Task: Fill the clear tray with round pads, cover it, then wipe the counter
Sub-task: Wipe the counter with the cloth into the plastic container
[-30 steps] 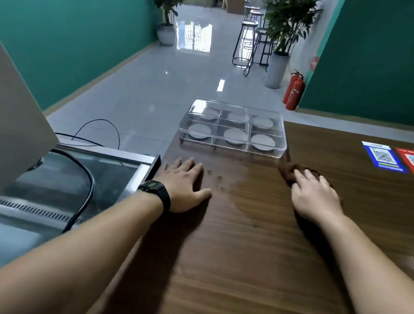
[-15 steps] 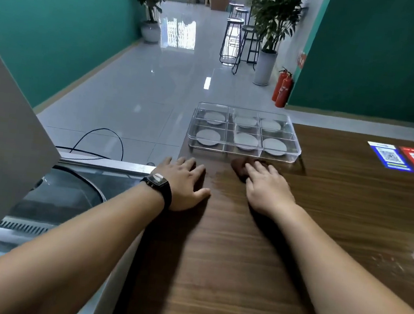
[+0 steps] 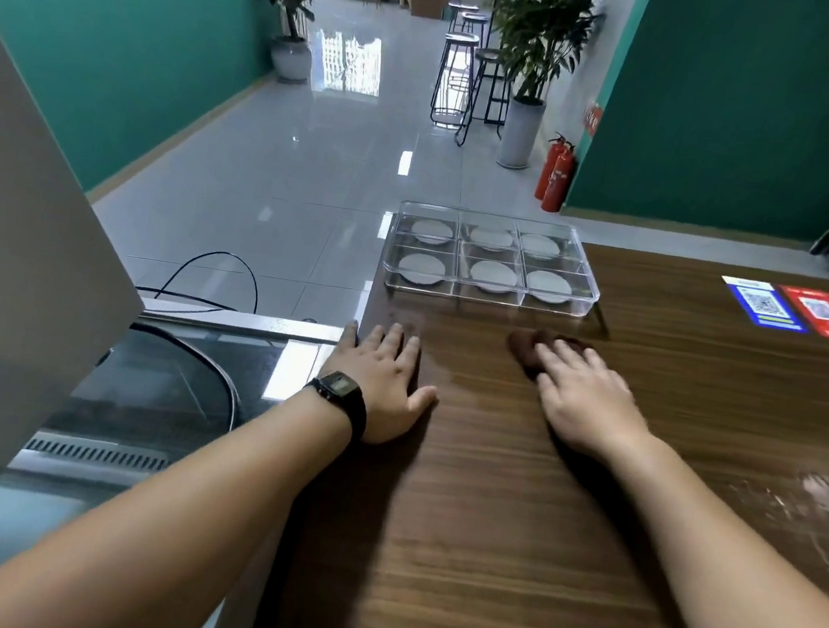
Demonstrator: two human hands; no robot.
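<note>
The clear tray sits at the far left corner of the wooden desk, covered by its transparent lid. It has six compartments in two rows of three, and each compartment holds one round pad.

Just in front of the tray, slightly right of its centre, a dark brown cloth lies bunched on the desk. The right hand rests on the cloth with its fingers extended and pressing down; they are not curled round it. Most of the cloth is hidden under the palm.

The left hand lies flat, palm down, at the left edge of the desk, fingers straight and spread, grasping nothing. A black digital watch is on its wrist.

A damp sheen shows on the desk between the two hands. Three QR-code stickers lie at the far right. A pale smear marks the surface near the right edge.
</note>
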